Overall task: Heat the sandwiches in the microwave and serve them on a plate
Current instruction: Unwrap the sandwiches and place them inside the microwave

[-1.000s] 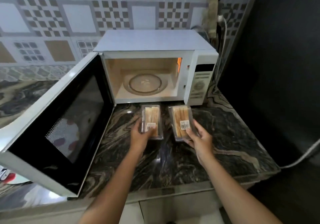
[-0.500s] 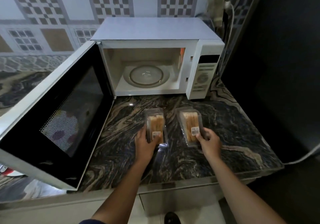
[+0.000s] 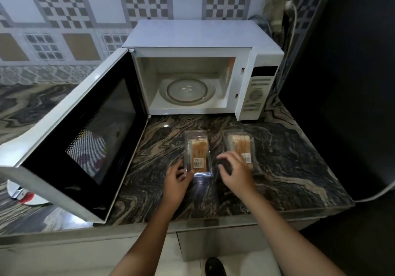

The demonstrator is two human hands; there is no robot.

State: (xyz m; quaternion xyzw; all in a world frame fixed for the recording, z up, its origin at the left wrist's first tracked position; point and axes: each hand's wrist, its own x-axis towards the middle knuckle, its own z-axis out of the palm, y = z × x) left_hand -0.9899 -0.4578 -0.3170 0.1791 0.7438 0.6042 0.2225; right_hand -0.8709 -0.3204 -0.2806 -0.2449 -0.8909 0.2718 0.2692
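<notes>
Two sandwich packs lie side by side on the counter, a little below the middle of the frame, in front of the microwave. The left pack (image 3: pixel 197 153) is a clear plastic box with the bread showing through and a price label near its lower end. Our left hand (image 3: pixel 177 181) has its fingers on that box's lower left corner, steadying it; whether it actually pinches the plastic we cannot tell. The right pack (image 3: pixel 240 145) lies just beside it, apart from it by a strip of bare stone. Our right hand (image 3: pixel 235 172) hangs over the gap between the two boxes, fingers loosely spread and curled, holding nothing, and it covers the lower end of the right pack.

We judge both packs are laid flat and label up so the lids can be opened here, since the sandwiches should probably come out of the plastic before heating.

Above them, the microwave (image 3: pixel 192 38) stands against the tiled wall (image 3: pixel 64 19) in the upper middle of the frame. Its door (image 3: pixel 85 137) swings wide toward the lower left, and the glass turntable (image 3: pixel 187 91) inside is bare, so nothing is in the way of loading. The marbled counter (image 3: pixel 288 169) gives free room on the right. At the far left edge a white dish (image 3: pixel 23 196) peeks from under the door; it may serve as the plate later.
</notes>
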